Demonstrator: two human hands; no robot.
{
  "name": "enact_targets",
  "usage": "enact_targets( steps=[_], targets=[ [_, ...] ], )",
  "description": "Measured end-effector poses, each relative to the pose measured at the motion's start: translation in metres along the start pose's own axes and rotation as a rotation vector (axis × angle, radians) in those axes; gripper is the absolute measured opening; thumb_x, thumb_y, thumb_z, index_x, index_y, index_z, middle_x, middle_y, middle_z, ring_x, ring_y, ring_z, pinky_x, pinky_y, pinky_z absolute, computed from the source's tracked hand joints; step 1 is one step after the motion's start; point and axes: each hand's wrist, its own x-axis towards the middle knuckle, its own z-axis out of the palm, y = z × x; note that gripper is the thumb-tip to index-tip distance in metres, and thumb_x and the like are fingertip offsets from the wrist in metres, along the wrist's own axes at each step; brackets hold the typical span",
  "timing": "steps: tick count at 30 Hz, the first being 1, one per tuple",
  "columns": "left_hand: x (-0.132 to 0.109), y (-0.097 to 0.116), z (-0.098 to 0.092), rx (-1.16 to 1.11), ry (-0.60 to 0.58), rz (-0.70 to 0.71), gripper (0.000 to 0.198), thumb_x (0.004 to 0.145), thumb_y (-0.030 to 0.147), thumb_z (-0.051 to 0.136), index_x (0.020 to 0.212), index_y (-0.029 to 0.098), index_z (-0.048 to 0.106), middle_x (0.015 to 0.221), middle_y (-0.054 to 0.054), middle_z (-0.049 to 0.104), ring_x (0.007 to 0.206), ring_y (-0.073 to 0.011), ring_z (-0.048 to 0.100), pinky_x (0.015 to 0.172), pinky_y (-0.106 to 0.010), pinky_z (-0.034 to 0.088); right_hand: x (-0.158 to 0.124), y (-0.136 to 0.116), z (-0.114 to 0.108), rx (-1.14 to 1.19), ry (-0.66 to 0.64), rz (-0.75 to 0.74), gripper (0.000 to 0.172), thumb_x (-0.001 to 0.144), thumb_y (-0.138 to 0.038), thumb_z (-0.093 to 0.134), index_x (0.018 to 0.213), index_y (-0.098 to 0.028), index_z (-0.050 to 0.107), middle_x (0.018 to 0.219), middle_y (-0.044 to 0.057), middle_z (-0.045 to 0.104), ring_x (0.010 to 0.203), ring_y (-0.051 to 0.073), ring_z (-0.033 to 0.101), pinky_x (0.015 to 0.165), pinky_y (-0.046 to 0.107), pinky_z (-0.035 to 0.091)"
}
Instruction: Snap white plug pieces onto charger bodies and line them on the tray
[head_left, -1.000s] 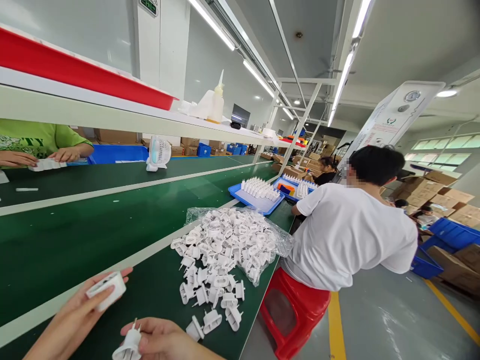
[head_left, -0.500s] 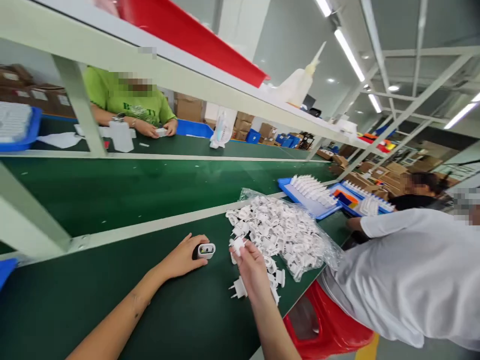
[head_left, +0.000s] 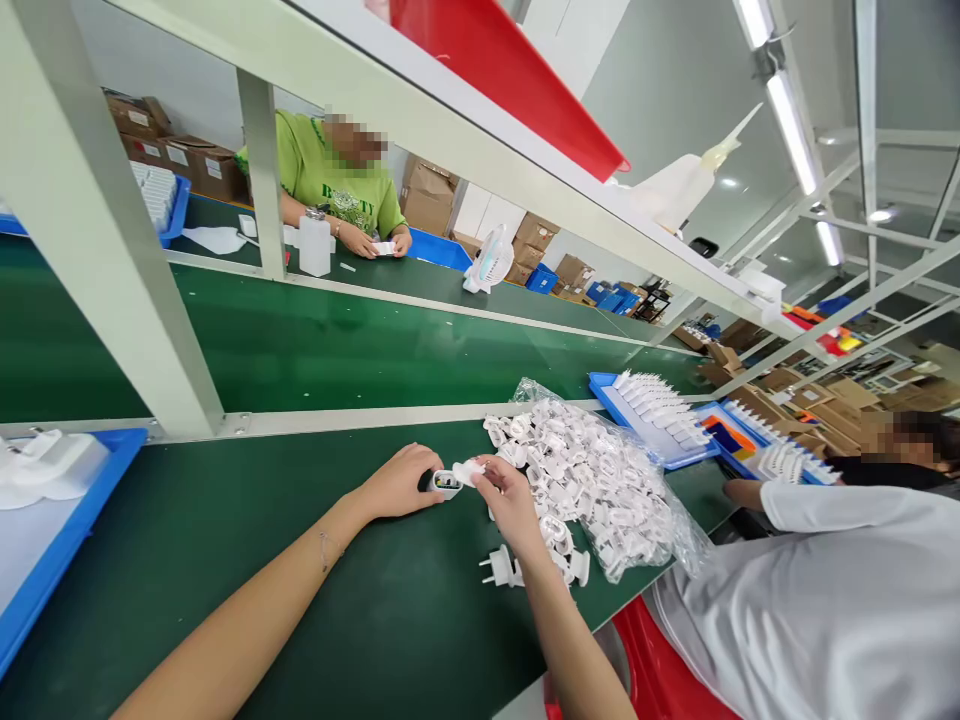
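Note:
Over the green worktop, my left hand (head_left: 403, 482) is closed round a small white charger housing (head_left: 447, 484), whose open end faces me and shows parts inside. My right hand (head_left: 511, 497) pinches a white plug cover (head_left: 469, 471) right beside that open end; whether the two pieces touch I cannot tell. Under and beside my right wrist lie several loose plug covers, one with two pins (head_left: 498, 568) pointing left. Behind them a heap of white plug covers (head_left: 577, 470) spills from a clear plastic bag (head_left: 686, 535).
A blue tray (head_left: 112, 470) with white pieces stands at the left. Blue trays (head_left: 679, 460) with rows of white plugs are at the right, near a person in a white shirt (head_left: 810, 600). Opposite sits a person in green (head_left: 337, 190). A shelf (head_left: 480, 120) crosses above.
My right hand has brought the plug cover left, up to the open end of the charger housing. The view has turned left, bringing the near blue tray into sight.

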Motion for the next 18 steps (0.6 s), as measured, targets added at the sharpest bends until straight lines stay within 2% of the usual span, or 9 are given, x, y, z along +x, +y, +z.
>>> enact_targets(
  steps=[2,4,8,18],
  targets=[
    [0.0,0.0,0.0,0.007,0.002,0.003,0.024,0.073,0.039,0.063,0.086,0.021,0.055,0.092,-0.002,0.059,0.095,-0.0215,0.052,0.085,-0.033,0.039,0.006,0.004,0.004,-0.219,-0.032,-0.092,0.016,0.08,-0.029,0.058,0.093,-0.023,0.066,0.094,0.003,0.068,0.09,0.02,0.061,0.085,0.032,0.046],
    [-0.001,0.0,0.001,0.014,-0.001,0.005,0.024,0.074,0.041,0.063,0.085,0.021,0.055,0.089,-0.002,0.059,0.093,-0.0213,0.052,0.085,-0.033,0.039,0.01,0.007,0.008,-0.328,-0.067,-0.138,0.017,0.081,-0.026,0.055,0.094,-0.023,0.066,0.094,0.003,0.068,0.089,0.02,0.062,0.084,0.032,0.046],
    [-0.001,0.0,0.001,0.015,-0.004,0.027,0.024,0.074,0.04,0.063,0.086,0.021,0.055,0.088,-0.002,0.059,0.093,-0.0214,0.052,0.087,-0.033,0.037,0.009,0.008,0.013,-0.401,-0.125,-0.166,0.02,0.083,-0.027,0.052,0.098,-0.024,0.066,0.095,0.003,0.069,0.089,0.02,0.062,0.08,0.031,0.047],
    [0.0,0.0,0.002,0.006,-0.02,0.022,0.022,0.075,0.04,0.062,0.082,0.021,0.052,0.086,-0.002,0.058,0.089,-0.0213,0.05,0.084,-0.034,0.037,0.007,0.007,0.013,-0.474,-0.139,-0.163,0.023,0.086,-0.028,0.048,0.101,-0.023,0.064,0.092,0.003,0.068,0.082,0.019,0.061,0.075,0.029,0.045]
  ],
)
